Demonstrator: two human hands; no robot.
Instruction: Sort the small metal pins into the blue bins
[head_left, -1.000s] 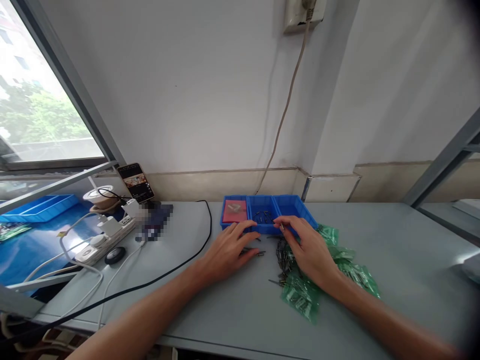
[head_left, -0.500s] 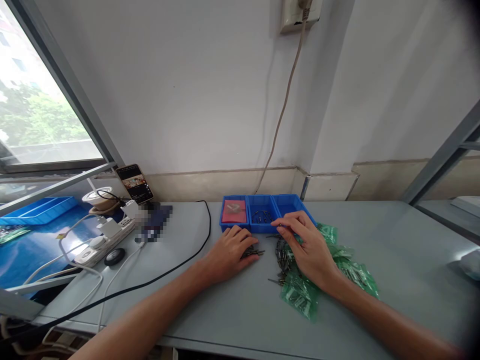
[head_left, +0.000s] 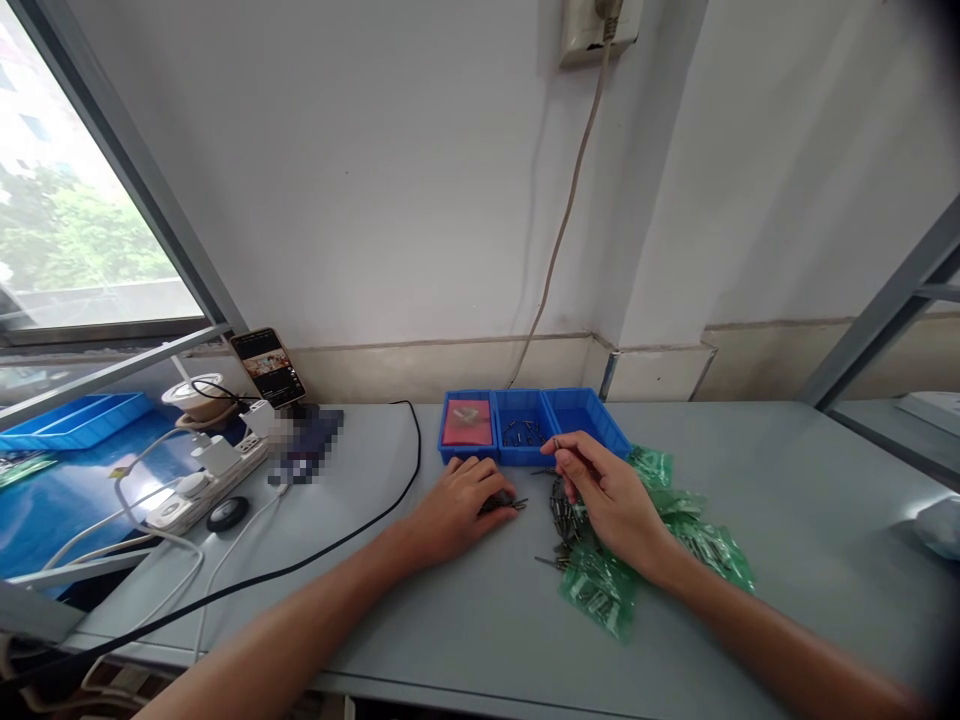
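My left hand (head_left: 466, 505) rests on the grey table, its fingers curled round some dark metal screws (head_left: 517, 504) that poke out by the thumb. In a pinch, my right hand (head_left: 600, 495) has something small at its fingertips, too small to make out, just in front of the blue bins. The middle blue bin (head_left: 523, 458) has several dark screws in it; the left bin (head_left: 444, 440) holds a red piece with small clear bits on it. Beside and partly under my right hand lie a pile of screws (head_left: 562, 515) and green plastic bags (head_left: 600, 592) with metal parts inside.
A black cable (head_left: 300, 566) runs across the left of the table. Further left are a power strip (head_left: 214, 495), a round black object (head_left: 227, 514), a propped phone (head_left: 268, 366) and a lidded cup (head_left: 202, 400). A wall stands behind the bins.
My right hand has shifted slightly, and its pinching fingers have closed up and tilted upward. My left hand has stayed nearly where it was.
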